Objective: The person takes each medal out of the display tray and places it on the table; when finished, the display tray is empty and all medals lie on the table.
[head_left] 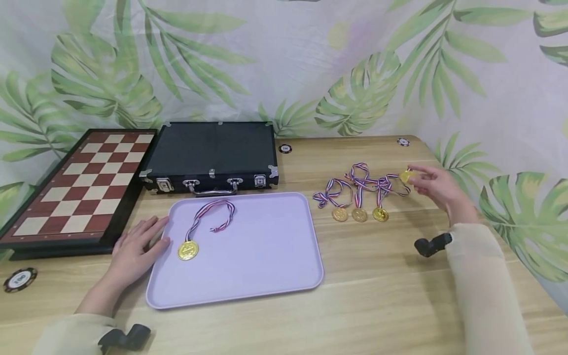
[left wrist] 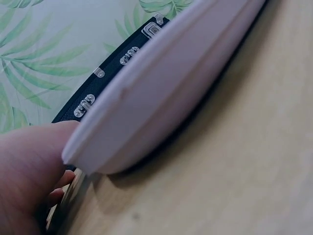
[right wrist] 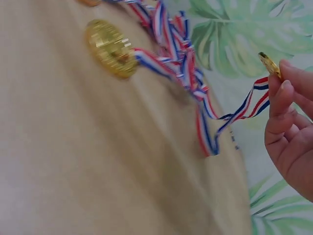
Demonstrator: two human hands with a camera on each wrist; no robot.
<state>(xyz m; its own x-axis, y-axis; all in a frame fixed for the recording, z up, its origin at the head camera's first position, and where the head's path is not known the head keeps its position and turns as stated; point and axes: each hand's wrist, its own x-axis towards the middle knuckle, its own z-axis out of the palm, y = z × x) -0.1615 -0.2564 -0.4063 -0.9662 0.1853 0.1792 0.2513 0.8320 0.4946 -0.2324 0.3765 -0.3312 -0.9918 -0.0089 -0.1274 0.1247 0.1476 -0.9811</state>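
At the table's right side my right hand pinches a gold medal between thumb and fingers, lifted off the table. Its striped ribbon trails down to tangled ribbons on the wood. Three more medals lie there: a left one, a middle one and a shinier right one. My left hand rests at the left edge of the lilac tray, its thumb touching the rim. On the tray's left part lies one gold medal with its ribbon looped behind it.
Behind the tray stands a closed black case with metal latches. A checkered board lies at the left. Poker chips sit at the front left, beside the case and at the back right. A leaf-patterned cloth hangs behind the table.
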